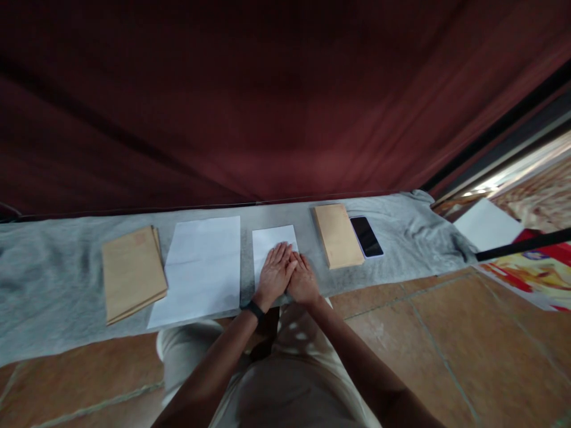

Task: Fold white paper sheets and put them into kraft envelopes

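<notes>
A small white folded-looking sheet of paper (270, 236) lies on the grey cloth in front of me. My left hand (275, 270) rests flat on it, fingers stretched out. Close against it, my right hand (304, 278) lies flat too, its fingertips meeting the left hand over the paper's right edge. The hands cover the lower right part of the paper. To the left is a larger stack of white paper (203, 267). Several brown envelopes (134, 270) lie at its left edge, partly overlapping it. On the right sits a thick stack of brown envelopes (339, 235).
A dark-screened phone (366, 236) lies beside the right envelope stack. Grey cloth (410, 238) covers the narrow surface, with a dark red curtain-like panel (285, 119) behind it. A white sheet (486, 224) and a colourful printed box or sheet (535, 270) are at the far right.
</notes>
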Demonstrator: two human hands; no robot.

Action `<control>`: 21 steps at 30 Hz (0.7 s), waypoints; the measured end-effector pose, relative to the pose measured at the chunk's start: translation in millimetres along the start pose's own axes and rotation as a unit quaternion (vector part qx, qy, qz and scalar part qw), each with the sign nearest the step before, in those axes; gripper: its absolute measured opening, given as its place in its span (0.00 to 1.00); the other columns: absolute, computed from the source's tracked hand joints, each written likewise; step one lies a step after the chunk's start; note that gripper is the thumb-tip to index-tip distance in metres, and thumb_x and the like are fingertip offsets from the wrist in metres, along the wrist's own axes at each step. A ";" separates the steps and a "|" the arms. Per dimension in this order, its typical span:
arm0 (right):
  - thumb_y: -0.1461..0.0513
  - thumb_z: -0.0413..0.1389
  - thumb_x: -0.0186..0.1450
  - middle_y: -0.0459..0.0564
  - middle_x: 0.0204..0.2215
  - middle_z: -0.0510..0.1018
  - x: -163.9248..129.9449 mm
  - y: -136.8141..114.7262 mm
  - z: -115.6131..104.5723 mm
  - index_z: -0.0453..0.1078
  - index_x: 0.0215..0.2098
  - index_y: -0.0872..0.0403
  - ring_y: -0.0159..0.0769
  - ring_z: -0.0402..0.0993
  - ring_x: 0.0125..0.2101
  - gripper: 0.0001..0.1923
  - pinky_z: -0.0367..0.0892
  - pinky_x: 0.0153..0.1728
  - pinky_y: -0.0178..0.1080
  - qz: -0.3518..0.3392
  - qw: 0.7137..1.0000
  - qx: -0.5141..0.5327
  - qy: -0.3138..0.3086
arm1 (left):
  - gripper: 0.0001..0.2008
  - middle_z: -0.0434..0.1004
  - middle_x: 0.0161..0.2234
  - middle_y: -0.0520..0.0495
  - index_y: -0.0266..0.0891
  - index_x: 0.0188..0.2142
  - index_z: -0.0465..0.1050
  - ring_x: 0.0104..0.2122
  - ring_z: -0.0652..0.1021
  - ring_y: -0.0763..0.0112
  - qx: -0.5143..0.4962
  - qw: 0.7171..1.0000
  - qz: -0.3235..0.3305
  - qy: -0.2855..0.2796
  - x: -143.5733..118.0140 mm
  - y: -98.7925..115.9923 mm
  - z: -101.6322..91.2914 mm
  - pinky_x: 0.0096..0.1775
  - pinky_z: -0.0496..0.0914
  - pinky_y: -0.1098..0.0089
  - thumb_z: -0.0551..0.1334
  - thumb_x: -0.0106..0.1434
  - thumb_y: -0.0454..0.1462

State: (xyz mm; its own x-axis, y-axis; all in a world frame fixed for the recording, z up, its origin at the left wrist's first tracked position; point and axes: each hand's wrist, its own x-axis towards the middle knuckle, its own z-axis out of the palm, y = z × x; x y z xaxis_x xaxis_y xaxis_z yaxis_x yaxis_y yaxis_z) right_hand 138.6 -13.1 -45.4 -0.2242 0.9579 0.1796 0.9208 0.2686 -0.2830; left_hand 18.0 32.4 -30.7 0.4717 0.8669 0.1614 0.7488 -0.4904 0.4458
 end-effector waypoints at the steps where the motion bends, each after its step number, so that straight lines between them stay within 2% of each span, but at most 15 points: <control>1: 0.64 0.50 0.70 0.60 0.68 0.62 0.3 -0.5 -1.5 0.56 0.71 0.60 0.46 0.55 0.69 0.31 0.48 0.70 0.51 -0.002 1.000 0.001 -0.001 | 0.28 0.59 0.70 0.38 0.34 0.69 0.57 0.71 0.57 0.60 0.007 1.000 -0.004 0.004 1.5 -2.4 -0.1 0.70 0.51 0.52 0.46 0.75 0.44; 8: 0.60 0.46 0.75 0.57 0.68 0.62 0.4 -2.2 -5.2 0.59 0.69 0.59 0.44 0.55 0.69 0.26 0.49 0.70 0.50 0.014 0.999 0.030 0.019 | 0.29 0.56 0.70 0.37 0.31 0.69 0.56 0.71 0.54 0.59 0.066 0.996 -0.051 0.024 6.7 -26.6 -10.5 0.70 0.48 0.53 0.45 0.74 0.43; 13: 0.59 0.44 0.76 0.56 0.68 0.63 2.2 -0.1 -6.1 0.60 0.69 0.58 0.43 0.57 0.69 0.25 0.52 0.69 0.51 0.024 0.998 0.056 0.028 | 0.30 0.55 0.70 0.35 0.29 0.70 0.55 0.71 0.55 0.56 0.081 0.992 -0.088 0.049 2.6 -38.1 -13.5 0.70 0.48 0.52 0.46 0.74 0.42; 16: 0.58 0.43 0.77 0.56 0.67 0.65 13.8 1.6 -11.8 0.61 0.68 0.58 0.41 0.59 0.68 0.25 0.52 0.69 0.50 0.025 0.997 0.071 0.031 | 0.30 0.53 0.71 0.34 0.28 0.70 0.55 0.71 0.54 0.56 0.077 0.992 -0.085 0.052 -0.1 -38.5 -15.0 0.70 0.49 0.51 0.46 0.73 0.42; 21: 0.57 0.42 0.77 0.54 0.68 0.63 45.6 4.2 -14.0 0.62 0.68 0.57 0.41 0.58 0.68 0.25 0.50 0.70 0.50 -0.030 0.998 0.057 0.012 | 0.30 0.52 0.71 0.34 0.27 0.70 0.54 0.72 0.53 0.56 0.078 0.993 -0.084 0.042 -0.8 -36.0 -18.2 0.70 0.49 0.51 0.46 0.72 0.39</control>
State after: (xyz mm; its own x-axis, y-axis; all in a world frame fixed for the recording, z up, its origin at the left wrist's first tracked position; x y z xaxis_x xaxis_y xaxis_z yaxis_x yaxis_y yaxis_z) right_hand 136.8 30.2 -25.3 -0.2686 0.9376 0.2209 0.8636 0.3359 -0.3758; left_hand -17.8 51.1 -30.8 0.2996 0.9385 0.1718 0.8793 -0.3414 0.3320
